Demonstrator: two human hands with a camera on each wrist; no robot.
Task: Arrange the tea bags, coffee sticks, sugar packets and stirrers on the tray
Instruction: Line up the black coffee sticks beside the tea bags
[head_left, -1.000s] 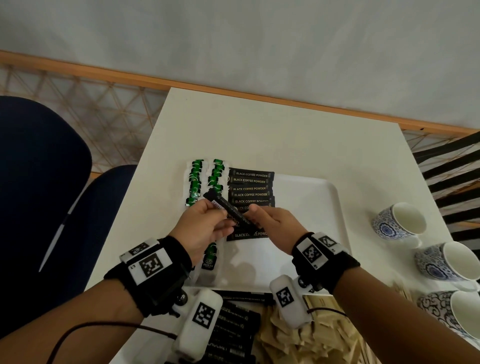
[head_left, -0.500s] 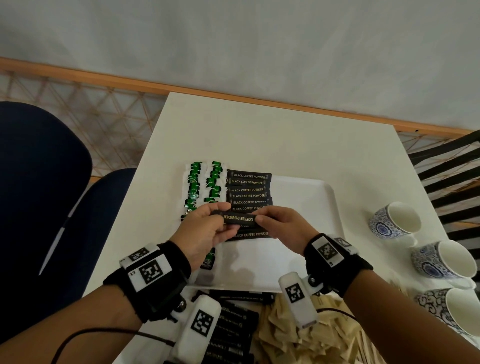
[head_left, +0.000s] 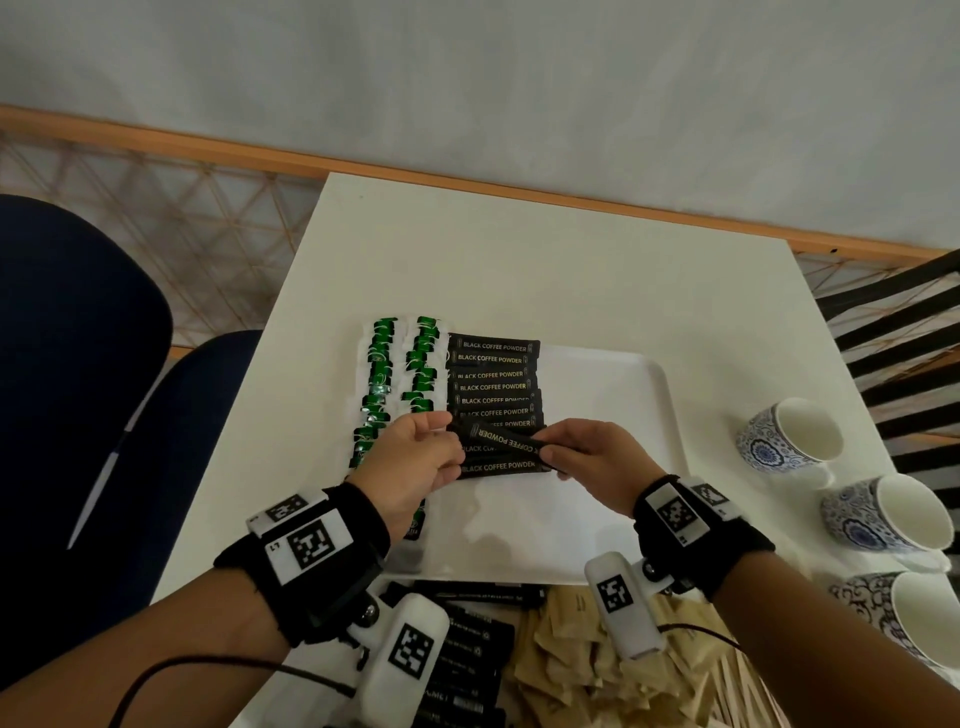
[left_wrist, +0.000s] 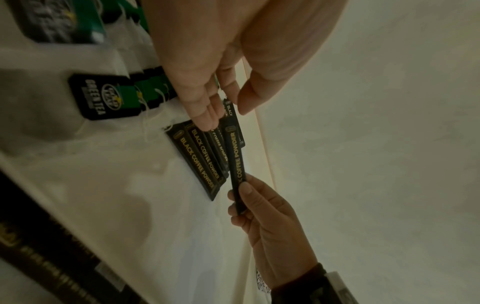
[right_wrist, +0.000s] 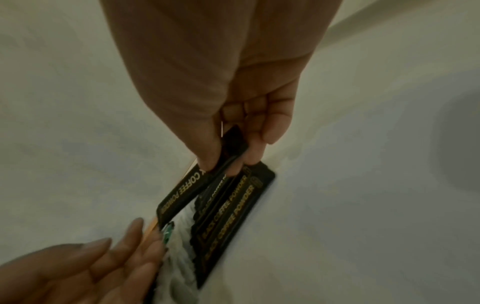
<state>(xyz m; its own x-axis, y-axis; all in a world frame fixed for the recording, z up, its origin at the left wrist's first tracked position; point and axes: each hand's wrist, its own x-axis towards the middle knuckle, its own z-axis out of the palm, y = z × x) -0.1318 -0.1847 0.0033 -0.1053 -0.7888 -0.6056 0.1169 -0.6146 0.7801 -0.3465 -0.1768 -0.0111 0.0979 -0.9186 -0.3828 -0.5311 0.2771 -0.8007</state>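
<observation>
A white tray (head_left: 597, 415) holds two columns of green tea bags (head_left: 400, 374) at its left and a column of black coffee sticks (head_left: 493, 374) beside them. My right hand (head_left: 545, 452) pinches the right end of one more coffee stick (head_left: 506, 440) between thumb and fingers, seen close up in the right wrist view (right_wrist: 179, 197). The stick hangs slightly tilted just above the near end of the column. My left hand (head_left: 447, 431) hovers at the stick's left end with straight fingers (left_wrist: 205, 115) and the thumb held apart, not gripping it.
At the table's near edge lie loose black coffee sticks (head_left: 467, 654), a heap of brown sugar packets (head_left: 561, 665) and wooden stirrers (head_left: 737, 686). Three blue-patterned cups (head_left: 789, 436) stand to the right of the tray. A dark blue chair (head_left: 78, 364) is at the left.
The stick turned from steeply tilted to nearly level over the column. My left hand has let go of its end; my right hand still holds the other end.
</observation>
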